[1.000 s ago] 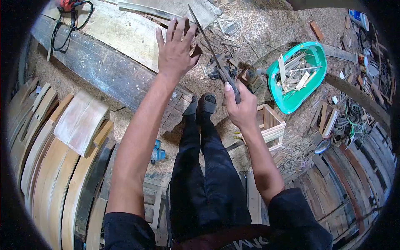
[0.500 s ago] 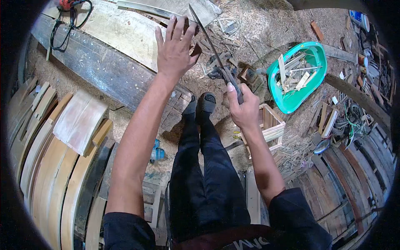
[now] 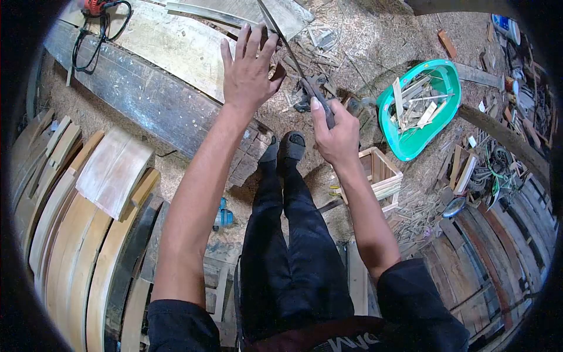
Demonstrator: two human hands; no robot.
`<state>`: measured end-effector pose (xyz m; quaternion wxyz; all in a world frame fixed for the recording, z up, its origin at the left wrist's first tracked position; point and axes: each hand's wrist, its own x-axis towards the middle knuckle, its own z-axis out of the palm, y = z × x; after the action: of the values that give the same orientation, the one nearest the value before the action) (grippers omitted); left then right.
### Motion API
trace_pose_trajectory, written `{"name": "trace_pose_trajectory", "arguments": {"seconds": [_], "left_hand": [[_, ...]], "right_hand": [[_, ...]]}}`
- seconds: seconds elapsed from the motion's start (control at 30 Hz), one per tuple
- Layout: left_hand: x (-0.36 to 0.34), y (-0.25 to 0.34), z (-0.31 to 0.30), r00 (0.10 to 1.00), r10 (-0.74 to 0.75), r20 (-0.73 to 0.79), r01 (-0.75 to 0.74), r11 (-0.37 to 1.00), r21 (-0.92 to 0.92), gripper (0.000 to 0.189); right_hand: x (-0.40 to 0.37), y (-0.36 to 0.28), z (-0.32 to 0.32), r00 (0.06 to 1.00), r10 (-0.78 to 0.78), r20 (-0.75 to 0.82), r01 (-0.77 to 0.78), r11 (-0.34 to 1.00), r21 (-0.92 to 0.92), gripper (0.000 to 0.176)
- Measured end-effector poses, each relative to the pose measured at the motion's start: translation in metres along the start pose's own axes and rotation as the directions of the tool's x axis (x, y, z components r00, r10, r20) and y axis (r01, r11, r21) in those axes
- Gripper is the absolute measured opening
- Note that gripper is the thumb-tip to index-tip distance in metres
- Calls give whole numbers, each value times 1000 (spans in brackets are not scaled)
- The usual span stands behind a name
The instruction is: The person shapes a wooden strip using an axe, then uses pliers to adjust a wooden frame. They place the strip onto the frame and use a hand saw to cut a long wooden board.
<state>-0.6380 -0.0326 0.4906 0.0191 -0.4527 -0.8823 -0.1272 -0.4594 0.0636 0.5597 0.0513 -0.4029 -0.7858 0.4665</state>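
My right hand (image 3: 337, 130) is wrapped round the dark handle of a long, narrow blade (image 3: 289, 50), which points up and to the left. My left hand (image 3: 249, 73) lies spread with its fingers apart over the edge of a pale wooden board (image 3: 170, 44), close beside the blade. Whether its fingertips touch the board or the blade, I cannot tell. A long strip of wood (image 3: 205, 14) lies on the boards above my left fingers. Under the pale board runs a worn dark plank (image 3: 135, 88).
A green tub (image 3: 402, 141) of wood scraps stands at the right, above a small wooden frame (image 3: 387, 189). A red tool (image 3: 92, 6) with a black cable sits at the upper left. Curved boards (image 3: 111, 170) are stacked at the left. Shavings cover the ground.
My right hand has moved up and slightly left, and the blade has shifted up with it. My left hand has moved only slightly.
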Motion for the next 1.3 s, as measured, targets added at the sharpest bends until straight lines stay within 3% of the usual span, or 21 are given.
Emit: {"name": "trace_pose_trajectory", "arguments": {"seconds": [0.1,0.2,0.3,0.4,0.53,0.9,1.3], "left_hand": [[0,2,-1,1000,0,12,0,1000,17,83],[1,-2,0,1000,1,-15,0,1000,9,84],[-1,0,2,1000,5,-17,-5,1000,0,83],[0,-1,2,999,5,-37,-5,1000,-7,81],[0,-1,1,998,14,-62,-16,999,-38,72],[-1,-1,0,1000,0,-12,0,999,-37,74],[2,-2,1,1000,-5,-4,5,1000,-28,77]], "right_hand": [[-5,4,1,995,-78,-58,79,997,13,31],[-2,4,-1,1000,18,-10,-18,1000,-5,30],[9,0,6,998,-45,-35,45,999,1,32],[5,0,5,1000,-10,-28,11,999,37,39],[7,-2,5,999,-26,-27,26,1000,5,35],[19,-3,12,997,-50,-57,53,998,38,35],[5,-1,1,999,26,30,-27,999,22,35]]}}
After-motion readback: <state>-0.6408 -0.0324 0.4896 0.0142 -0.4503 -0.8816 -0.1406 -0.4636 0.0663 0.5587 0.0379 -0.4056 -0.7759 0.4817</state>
